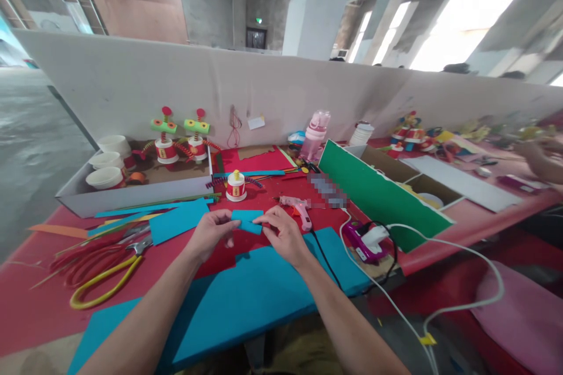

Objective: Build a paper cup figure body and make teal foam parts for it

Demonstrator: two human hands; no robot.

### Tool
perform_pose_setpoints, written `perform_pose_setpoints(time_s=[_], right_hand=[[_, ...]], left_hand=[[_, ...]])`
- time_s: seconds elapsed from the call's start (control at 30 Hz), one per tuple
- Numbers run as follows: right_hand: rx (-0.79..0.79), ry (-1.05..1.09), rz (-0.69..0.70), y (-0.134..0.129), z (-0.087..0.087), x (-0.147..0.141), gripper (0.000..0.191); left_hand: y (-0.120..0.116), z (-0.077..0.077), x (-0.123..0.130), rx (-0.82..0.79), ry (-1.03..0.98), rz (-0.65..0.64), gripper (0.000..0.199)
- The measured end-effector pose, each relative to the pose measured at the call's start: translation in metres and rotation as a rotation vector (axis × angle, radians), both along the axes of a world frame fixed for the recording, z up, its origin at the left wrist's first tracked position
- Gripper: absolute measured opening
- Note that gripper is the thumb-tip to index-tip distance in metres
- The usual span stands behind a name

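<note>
A small blue paper piece (247,215) is held between my two hands above the red table, its surface folded or bent along the middle. My left hand (214,234) pinches its left end, and my right hand (284,234) pinches the right end. Below them lies a large blue sheet (246,287). Just beyond the hands stands a red and white paper cup (236,187) with a yellow top and dark coiled arms. A pink glue gun (299,209) rests on the table, close behind my right hand.
Yellow-handled pliers (108,284) and red-handled scissors (83,258) lie at left, near blue strips (178,221). A white tray (145,194) holds cups and finished figures. At right are a green-sided box (378,199), a purple power strip (363,243), cables and another person's arm (543,161).
</note>
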State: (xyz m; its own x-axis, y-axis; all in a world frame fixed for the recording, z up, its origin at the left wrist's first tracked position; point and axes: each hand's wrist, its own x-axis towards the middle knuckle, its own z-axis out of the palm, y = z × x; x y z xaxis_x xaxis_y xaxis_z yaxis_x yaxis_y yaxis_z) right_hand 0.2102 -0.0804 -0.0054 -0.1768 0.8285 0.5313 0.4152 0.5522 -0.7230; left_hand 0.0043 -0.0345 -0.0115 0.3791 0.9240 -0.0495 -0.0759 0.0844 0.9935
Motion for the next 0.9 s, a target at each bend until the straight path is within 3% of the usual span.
perform_pose_setpoints(time_s=[0.23,0.4,0.63,0.73,0.9], right_hand=[[-0.012,0.096,-0.059,0.002,-0.004,-0.004,0.022],[-0.037,0.192,-0.105,0.001,-0.003,-0.003,0.009],[-0.192,0.332,-0.186,0.002,-0.007,0.004,0.014],[-0.225,0.266,-0.200,0.002,-0.010,0.007,0.018],[0.000,-0.040,-0.412,0.002,-0.016,0.010,0.010]], left_hand=[[0.000,-0.002,-0.001,0.030,-0.037,-0.034,0.024],[0.000,0.001,-0.001,0.070,-0.030,0.015,0.024],[0.002,0.004,-0.002,0.087,-0.011,0.065,0.025],[0.001,0.003,-0.002,0.092,-0.011,0.066,0.026],[0.000,0.004,0.000,0.094,-0.007,0.108,0.027]])
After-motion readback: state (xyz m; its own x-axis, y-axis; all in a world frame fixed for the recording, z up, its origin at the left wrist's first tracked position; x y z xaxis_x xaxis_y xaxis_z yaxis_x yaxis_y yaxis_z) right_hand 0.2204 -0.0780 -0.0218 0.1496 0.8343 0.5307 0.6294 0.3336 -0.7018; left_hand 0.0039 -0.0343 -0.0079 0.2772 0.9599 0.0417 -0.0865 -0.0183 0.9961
